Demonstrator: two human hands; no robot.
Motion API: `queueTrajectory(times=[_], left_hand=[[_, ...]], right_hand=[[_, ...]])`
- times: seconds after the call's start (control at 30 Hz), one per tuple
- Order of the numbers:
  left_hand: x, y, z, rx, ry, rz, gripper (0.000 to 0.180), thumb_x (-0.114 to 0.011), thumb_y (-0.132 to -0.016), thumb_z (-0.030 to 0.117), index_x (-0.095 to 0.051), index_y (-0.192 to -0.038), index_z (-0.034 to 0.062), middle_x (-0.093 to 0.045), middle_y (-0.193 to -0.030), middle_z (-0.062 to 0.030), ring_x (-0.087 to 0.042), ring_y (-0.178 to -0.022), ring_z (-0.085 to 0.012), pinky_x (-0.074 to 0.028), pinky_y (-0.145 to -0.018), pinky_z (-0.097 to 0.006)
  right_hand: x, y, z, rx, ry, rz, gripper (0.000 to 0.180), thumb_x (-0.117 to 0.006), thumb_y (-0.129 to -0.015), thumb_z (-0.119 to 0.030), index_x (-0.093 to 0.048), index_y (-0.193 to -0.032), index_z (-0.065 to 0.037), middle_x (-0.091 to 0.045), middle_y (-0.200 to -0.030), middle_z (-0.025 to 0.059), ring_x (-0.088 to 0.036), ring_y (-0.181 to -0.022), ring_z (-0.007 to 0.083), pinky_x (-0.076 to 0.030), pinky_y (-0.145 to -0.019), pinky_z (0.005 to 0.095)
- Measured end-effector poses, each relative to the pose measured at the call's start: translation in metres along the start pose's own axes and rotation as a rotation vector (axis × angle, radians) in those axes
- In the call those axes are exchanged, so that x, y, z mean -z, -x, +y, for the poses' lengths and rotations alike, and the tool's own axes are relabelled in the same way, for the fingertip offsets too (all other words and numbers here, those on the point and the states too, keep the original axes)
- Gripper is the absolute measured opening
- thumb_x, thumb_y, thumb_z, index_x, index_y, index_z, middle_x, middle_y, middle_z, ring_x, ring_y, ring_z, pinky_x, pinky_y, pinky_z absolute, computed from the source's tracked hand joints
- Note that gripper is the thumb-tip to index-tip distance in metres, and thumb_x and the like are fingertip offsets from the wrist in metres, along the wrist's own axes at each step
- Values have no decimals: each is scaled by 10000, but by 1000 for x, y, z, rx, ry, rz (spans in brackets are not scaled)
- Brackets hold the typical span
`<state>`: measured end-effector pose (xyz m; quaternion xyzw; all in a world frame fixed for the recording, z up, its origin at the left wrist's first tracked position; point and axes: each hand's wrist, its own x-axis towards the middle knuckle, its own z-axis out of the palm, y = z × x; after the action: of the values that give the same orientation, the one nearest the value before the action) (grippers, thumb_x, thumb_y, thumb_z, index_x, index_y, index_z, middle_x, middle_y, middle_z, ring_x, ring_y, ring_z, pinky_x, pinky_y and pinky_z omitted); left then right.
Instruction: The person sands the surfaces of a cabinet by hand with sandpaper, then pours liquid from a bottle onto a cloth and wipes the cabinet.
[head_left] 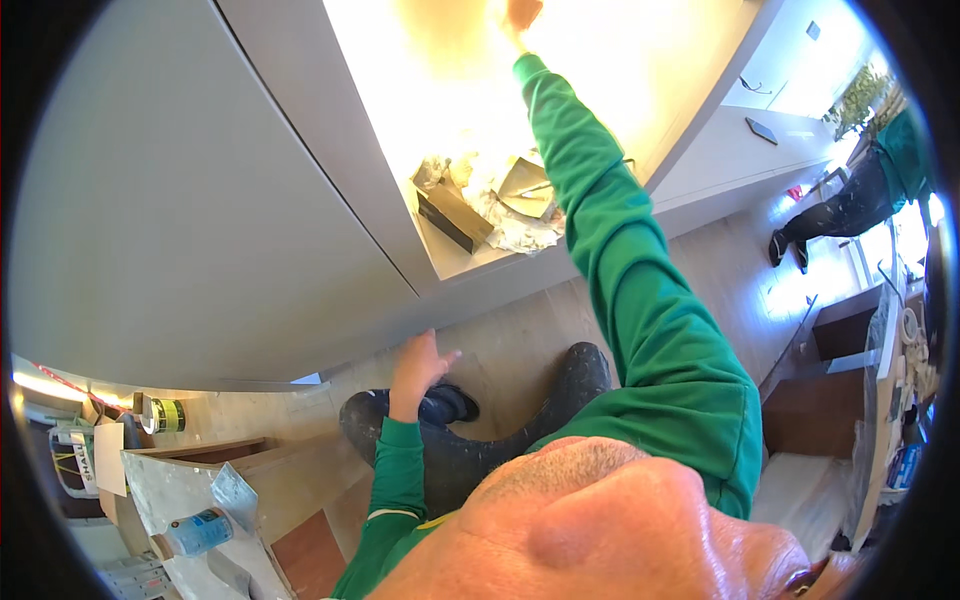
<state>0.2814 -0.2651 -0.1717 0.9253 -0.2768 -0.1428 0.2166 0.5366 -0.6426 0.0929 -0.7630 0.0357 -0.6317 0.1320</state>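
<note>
My right arm in a green sleeve reaches far up into a brightly lit niche (640, 90) of a pale cabinet. The right hand (520, 16) is at the top edge of the picture, partly cut off and washed out by the light, so its fingers cannot be read. On the niche floor, below that forearm, lie a dark-edged brown block (455, 215) and crumpled white sheeting (525, 232). My left hand (420, 368) hangs by the cabinet's lower edge, above my knee, its fingers apart and nothing in it. Whether its fingertips touch the cabinet I cannot tell.
A large grey panel (180, 200) fills the left. Lower left, a work surface (180, 490) bears a blue-labelled bottle (198, 532); a tub (163, 415) stands behind. At right is a cluttered bench (870, 430). Another person (850, 205) stands farther off.
</note>
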Motion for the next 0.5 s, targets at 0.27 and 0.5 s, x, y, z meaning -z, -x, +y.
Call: queueTrajectory(times=[0.27, 0.5], left_hand=[[12, 5, 10, 49, 163, -307, 722, -813, -814, 443, -615, -1324, -28, -740, -1061, -229, -710, -1015, -399, -556, -883, -478], [3, -10, 8, 9, 97, -5, 699, -826, -794, 439, -642, -1267, -41, -737, -1045, -238, -718, -978, -393, -559, -861, -459]], right_hand=[[20, -21, 13, -15, 1, 29, 490, -596, -903, -107, -578, -1386, -28, -523, -1499, 150, -502, -1357, 279, -384, -1159, 400], [9, 31, 14, -9, 10, -22, 489, -597, -898, -105, -585, -1382, -34, -534, -1494, 141, -515, -1348, 268, -392, -1153, 391]])
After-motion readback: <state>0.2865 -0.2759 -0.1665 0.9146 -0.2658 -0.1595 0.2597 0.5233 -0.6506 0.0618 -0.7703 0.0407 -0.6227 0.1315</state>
